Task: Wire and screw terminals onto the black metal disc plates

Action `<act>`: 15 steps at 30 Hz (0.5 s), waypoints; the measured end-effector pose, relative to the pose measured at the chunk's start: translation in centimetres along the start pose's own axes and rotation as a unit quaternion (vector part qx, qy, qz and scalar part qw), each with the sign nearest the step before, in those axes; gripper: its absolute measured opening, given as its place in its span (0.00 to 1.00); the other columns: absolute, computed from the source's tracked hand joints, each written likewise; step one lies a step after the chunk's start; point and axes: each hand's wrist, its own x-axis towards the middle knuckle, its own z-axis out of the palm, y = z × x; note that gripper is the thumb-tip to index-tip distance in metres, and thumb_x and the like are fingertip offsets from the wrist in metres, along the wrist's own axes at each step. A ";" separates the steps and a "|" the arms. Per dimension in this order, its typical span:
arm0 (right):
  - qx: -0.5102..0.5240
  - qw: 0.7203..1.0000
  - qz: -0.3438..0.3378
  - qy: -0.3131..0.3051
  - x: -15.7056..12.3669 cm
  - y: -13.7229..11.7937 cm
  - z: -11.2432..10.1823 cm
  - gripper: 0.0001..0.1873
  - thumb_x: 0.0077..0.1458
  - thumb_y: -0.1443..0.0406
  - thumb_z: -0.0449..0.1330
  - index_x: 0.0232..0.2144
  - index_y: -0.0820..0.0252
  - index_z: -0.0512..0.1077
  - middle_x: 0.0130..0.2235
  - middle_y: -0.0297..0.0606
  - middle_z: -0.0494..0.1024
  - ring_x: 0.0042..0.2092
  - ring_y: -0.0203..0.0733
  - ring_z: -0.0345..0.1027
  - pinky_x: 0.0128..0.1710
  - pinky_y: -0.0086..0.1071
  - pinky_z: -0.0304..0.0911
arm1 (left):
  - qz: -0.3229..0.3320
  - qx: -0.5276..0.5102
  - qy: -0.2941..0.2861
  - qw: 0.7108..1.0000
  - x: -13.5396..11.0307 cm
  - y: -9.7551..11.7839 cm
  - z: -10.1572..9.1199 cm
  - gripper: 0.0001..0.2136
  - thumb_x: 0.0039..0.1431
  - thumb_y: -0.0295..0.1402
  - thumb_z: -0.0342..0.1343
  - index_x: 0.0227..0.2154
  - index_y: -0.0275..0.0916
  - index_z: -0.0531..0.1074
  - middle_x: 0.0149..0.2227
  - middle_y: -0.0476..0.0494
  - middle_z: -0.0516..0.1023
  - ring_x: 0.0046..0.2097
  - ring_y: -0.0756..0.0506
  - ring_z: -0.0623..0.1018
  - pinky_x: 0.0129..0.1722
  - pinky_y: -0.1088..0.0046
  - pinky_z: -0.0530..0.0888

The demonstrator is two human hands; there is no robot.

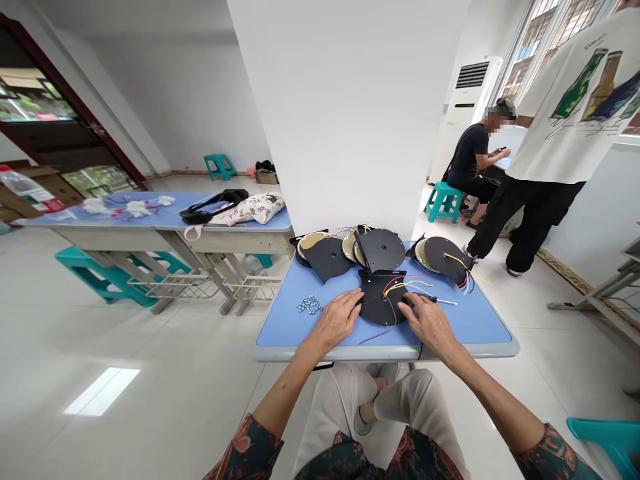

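A black round plate (376, 308) with a flanged straight edge lies on the blue table, and red, yellow and white wires (407, 285) come out of its middle. My left hand (339, 315) grips its left edge with bent fingers. At the opposite edge, my right hand (427, 321) holds the plate with thumb and fingers. A screwdriver (444, 301) lies just beyond my right hand, its handle partly hidden by the fingers. Left of my left hand is a small pile of silvery screws (309, 305).
Behind the plate, more black round plates (384, 249) with tan discs (311, 243) are stacked against a white pillar (350, 120). Another plate with wires (443, 259) sits back right. A side table (200, 217) holds bags. One person (473, 150) sits; another (565, 133) stands at right.
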 end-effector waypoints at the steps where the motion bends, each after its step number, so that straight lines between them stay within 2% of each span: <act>1: -0.010 1.000 0.006 -0.004 0.0 -0.3 0.1 0.22 0.70 0.54 0.52 0.56 0.60 0.73 0.46 0.46 0.82 0.43 0.47 0.78 0.43 0.36 0.66 | 0.001 -0.002 -0.002 1.000 0.0 0.0 0.1 0.17 0.71 0.30 0.47 0.58 0.35 0.71 0.60 0.33 0.76 0.60 0.39 0.77 0.61 0.54 0.76; 6: -0.055 0.998 0.028 -0.013 -0.9 -2.0 0.0 0.25 0.67 0.50 0.55 0.58 0.58 0.71 0.45 0.44 0.80 0.43 0.48 0.78 0.41 0.35 0.66 | -0.001 -0.023 0.008 1.000 -0.1 -0.3 0.4 0.18 0.69 0.27 0.48 0.58 0.37 0.71 0.59 0.33 0.77 0.60 0.40 0.78 0.60 0.55 0.77; 9: -0.099 0.994 0.037 -0.026 -1.3 -3.1 -0.2 0.28 0.65 0.46 0.56 0.56 0.60 0.69 0.45 0.46 0.80 0.42 0.50 0.78 0.37 0.35 0.64 | -0.003 -0.030 0.018 0.999 -0.3 -0.4 0.4 0.18 0.68 0.27 0.49 0.58 0.37 0.71 0.57 0.33 0.78 0.58 0.39 0.79 0.59 0.54 0.78; 11: -0.123 0.991 0.036 -0.034 -1.3 -3.7 -0.3 0.26 0.65 0.48 0.57 0.53 0.61 0.69 0.44 0.47 0.80 0.40 0.50 0.79 0.34 0.35 0.62 | -0.004 -0.027 0.023 0.999 -0.4 -0.3 0.4 0.17 0.67 0.27 0.49 0.57 0.36 0.72 0.57 0.33 0.79 0.58 0.39 0.79 0.59 0.54 0.78; 15: -0.135 0.990 0.021 -0.025 -0.9 -3.4 0.0 0.13 0.68 0.58 0.54 0.48 0.60 0.69 0.41 0.46 0.82 0.36 0.47 0.78 0.29 0.33 0.56 | -0.004 -0.025 0.032 0.999 -0.4 -0.2 0.2 0.17 0.67 0.27 0.50 0.56 0.37 0.72 0.56 0.34 0.79 0.58 0.40 0.79 0.59 0.56 0.78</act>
